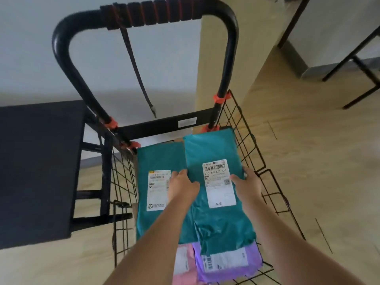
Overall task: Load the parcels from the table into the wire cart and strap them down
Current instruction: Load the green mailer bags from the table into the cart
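A black wire cart (255,145) stands in front of me with two teal parcels inside. The right teal parcel (211,149) carries a white label and lies on top. My left hand (182,185) holds its left edge and my right hand (247,182) holds its right edge. The left teal parcel (158,157) lies beside it, also labelled. Under them, near me, a purple parcel (230,264) and a pink parcel (182,264) stick out. A dark strap (135,66) hangs loose from the cart's handle (144,13).
A black table (37,165) stands to the left of the cart, touching its wire side. A beige pillar (246,48) rises behind the cart. Black furniture legs (353,64) stand at the far right on the wooden floor.
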Motion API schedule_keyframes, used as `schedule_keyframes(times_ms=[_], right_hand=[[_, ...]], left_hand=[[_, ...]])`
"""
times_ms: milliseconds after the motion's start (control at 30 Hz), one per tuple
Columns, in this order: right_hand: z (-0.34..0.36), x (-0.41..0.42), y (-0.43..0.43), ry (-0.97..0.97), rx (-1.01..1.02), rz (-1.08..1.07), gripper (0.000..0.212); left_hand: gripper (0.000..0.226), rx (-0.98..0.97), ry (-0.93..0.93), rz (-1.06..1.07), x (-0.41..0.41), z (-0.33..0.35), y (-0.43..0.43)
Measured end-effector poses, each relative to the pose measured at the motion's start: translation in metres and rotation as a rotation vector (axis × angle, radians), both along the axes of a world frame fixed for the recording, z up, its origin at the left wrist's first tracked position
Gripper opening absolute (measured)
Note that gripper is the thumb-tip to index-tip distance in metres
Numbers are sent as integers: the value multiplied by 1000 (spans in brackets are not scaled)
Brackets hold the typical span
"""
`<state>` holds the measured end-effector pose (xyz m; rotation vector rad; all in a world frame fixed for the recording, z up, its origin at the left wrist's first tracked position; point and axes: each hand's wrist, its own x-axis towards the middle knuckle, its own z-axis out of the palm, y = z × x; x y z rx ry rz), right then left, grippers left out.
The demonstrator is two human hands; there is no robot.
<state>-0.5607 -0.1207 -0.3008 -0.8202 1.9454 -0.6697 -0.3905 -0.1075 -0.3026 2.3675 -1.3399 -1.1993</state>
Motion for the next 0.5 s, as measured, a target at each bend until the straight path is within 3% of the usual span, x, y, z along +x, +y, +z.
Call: schedule_keyframes(times_ms=[200,333,433,500], right_hand=[[-34,4,-15,-47,3,69,44],[-50,10,-23,-40,-14,49,33],[-54,16,-26,48,36,75,38],[-52,19,-24,239,87,198,50]], left_hand=[[77,-16,-142,-214,7,-30,-7],[79,40,-187,-254,11,-43,-5],[78,80,-192,-199,15,-52,-3],[77,112,-219,-218,15,-56,-2]])
